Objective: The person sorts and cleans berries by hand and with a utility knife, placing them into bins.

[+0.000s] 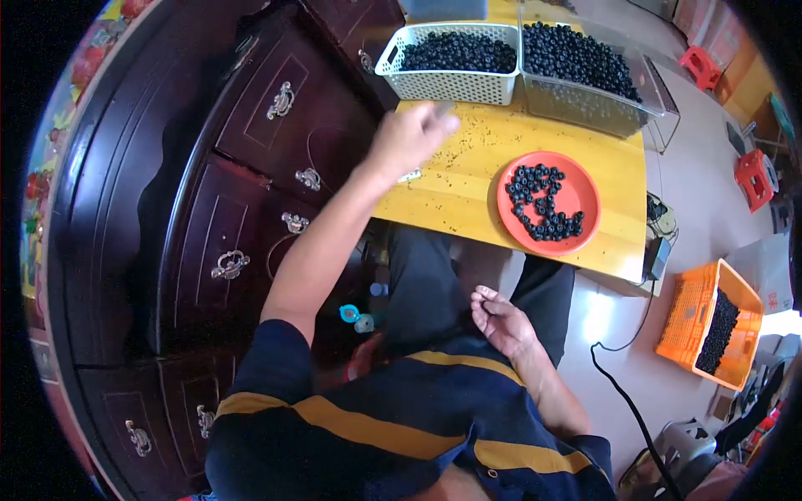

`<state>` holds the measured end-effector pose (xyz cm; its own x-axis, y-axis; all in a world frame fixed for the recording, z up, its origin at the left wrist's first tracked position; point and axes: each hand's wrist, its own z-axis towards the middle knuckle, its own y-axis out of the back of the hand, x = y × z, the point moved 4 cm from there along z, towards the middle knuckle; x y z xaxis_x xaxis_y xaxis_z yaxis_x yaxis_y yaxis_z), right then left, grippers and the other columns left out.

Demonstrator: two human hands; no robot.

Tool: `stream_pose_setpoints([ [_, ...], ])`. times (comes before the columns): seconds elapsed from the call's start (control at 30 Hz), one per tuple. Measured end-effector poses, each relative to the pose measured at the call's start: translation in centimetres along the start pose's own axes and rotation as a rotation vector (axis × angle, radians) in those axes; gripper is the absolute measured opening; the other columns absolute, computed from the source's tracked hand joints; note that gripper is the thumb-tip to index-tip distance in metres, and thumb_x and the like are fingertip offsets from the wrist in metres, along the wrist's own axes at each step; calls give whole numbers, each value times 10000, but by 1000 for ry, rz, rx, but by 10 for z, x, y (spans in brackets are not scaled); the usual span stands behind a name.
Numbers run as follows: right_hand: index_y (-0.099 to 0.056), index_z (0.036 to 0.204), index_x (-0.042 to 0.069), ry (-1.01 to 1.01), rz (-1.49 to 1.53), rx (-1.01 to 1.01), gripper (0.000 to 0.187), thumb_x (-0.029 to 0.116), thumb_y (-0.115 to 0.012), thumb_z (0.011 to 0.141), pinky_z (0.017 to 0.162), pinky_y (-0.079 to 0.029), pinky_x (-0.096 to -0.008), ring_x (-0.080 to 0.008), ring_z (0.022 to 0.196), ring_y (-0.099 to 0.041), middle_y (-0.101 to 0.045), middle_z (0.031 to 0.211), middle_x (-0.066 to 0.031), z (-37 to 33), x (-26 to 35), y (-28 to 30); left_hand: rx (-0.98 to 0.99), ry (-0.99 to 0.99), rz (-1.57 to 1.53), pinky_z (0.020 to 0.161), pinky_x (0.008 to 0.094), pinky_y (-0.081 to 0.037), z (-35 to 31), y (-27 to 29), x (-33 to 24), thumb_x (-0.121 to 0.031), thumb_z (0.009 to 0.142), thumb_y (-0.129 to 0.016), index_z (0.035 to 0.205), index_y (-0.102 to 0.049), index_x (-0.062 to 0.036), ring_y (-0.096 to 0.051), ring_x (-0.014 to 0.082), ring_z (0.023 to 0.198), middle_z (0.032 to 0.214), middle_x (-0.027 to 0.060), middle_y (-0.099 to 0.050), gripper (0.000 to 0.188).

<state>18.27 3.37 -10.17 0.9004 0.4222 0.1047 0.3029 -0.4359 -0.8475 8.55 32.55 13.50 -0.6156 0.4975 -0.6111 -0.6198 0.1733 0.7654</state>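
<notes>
My left hand [409,140] is over the left part of the yellow table [455,200], just in front of the white perforated basket [455,86]. Its thumb and fingers close around a small, greyish, motion-blurred thing that I cannot make out. My right hand [505,326] is palm up above my lap, its fingers curled; whether something small lies inside is hidden. A red round plate [589,196] on the table's right side carries black round bead-like pieces [539,188] with ringed openings. Many similar dark pieces [459,52] fill the white basket.
A clear plastic bin [585,104] of black pieces stands at the back right. Dark crumbs lie scattered on the tabletop. Dark wooden drawers [251,108] border the left. An orange crate [689,317], red stools [756,179] and a black cable [626,401] are on the right floor.
</notes>
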Motion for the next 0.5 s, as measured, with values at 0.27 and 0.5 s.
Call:
stream_pose_setpoints([
  [0.27,-570,1253,36,52,-14,103,251,175,-477,1065,783,-606,-279,-151,852,-690,-694,1117,-90,-7,15,-6,220,-7,-121,577,280,-447,-46,-44,0,-237,913,-724,951,-659,-15,-510,54,639,700,-41,-560,235],
  [0.5,-573,1258,33,80,-140,69,283,219,-464,1075,667,-576,-234,-120,774,-675,-710,1049,-78,-12,24,-4,517,73,-270,586,277,-450,-152,-118,4,-181,867,-762,1057,-677,-14,-495,62,627,680,-15,-556,267],
])
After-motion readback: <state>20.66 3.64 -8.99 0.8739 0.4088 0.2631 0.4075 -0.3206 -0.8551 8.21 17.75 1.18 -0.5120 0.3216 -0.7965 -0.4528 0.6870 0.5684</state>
